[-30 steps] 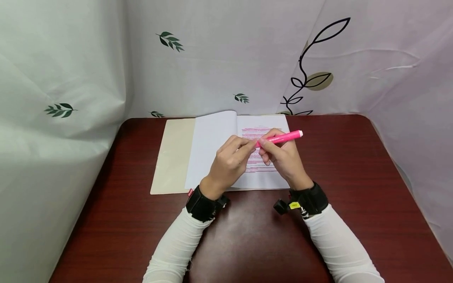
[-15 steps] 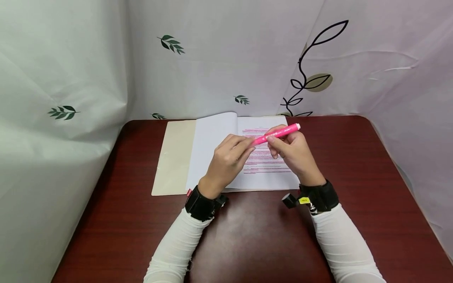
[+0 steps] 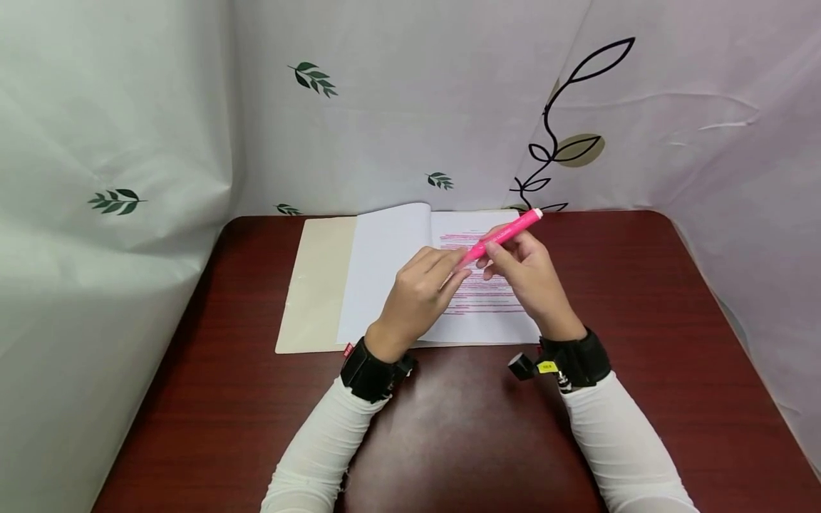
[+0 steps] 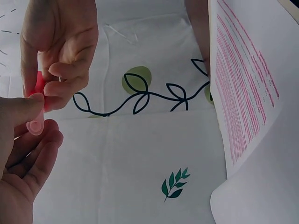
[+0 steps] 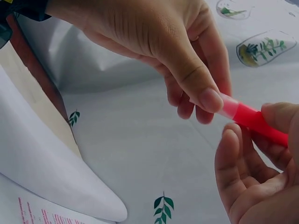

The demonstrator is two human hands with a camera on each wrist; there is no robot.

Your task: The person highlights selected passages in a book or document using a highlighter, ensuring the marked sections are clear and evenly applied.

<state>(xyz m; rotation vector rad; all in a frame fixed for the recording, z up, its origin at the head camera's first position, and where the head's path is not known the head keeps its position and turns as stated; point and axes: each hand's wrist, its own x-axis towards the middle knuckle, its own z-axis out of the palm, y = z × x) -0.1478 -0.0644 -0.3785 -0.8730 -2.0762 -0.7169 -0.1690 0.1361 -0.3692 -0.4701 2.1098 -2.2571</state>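
Observation:
A pink highlighter is held slantwise above the open booklet, its white-tipped end up and to the right. My left hand pinches its lower end, which looks like a pale translucent cap in the right wrist view. Thumb and fingers of my right hand grip the pink barrel. Under the hands lies the booklet's right page, with many lines marked in pink. Its left page is blank white. The left fingers hide the very tip of the cap in the head view.
The booklet's cream cover spreads flat on the left, on a dark reddish-brown table. A white cloth printed with leaves hangs behind the table and along its sides. Each wrist wears a black strap with a small camera.
The highlighter has tilted more steeply, its white end rising. My right hand moved right along the barrel, away from the left, then slightly back. The left hand stays pinched on the lower end.

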